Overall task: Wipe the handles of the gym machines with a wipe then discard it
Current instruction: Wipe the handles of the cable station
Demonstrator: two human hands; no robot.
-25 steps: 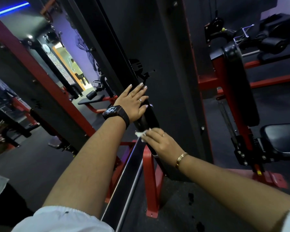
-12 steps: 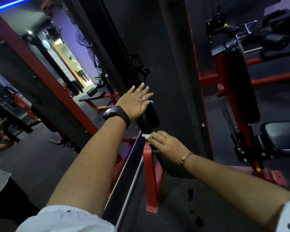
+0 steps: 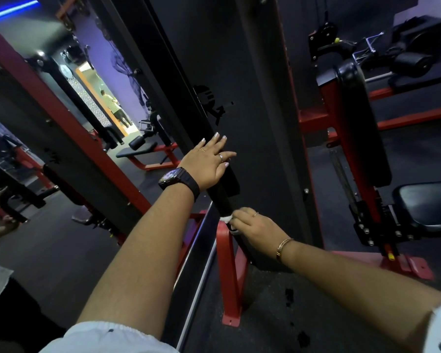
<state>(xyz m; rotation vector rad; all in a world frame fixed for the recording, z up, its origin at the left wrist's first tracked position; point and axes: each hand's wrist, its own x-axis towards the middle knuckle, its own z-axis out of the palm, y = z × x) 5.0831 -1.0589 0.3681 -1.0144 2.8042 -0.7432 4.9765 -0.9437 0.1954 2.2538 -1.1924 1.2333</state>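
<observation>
A black handle bar [image 3: 220,200] of a gym machine slants from upper left to lower right in the middle of the view. My left hand [image 3: 209,161], with a dark watch on the wrist, lies flat on the bar's upper part with straight fingers. Lower on the same bar, my right hand [image 3: 255,228] wraps a white wipe [image 3: 226,218] around it. Only a small white edge of the wipe shows above my fingers.
A red steel post [image 3: 229,273] stands on the floor just below the bar. A tall black panel [image 3: 252,110] rises behind my hands. A padded red-and-black seat machine [image 3: 354,118] stands to the right. A bench [image 3: 138,151] and a distant person [image 3: 112,105] are at the left.
My right hand with the wipe has slid a little down the bar. My left hand has shifted slightly up, and its fingers have straightened.
</observation>
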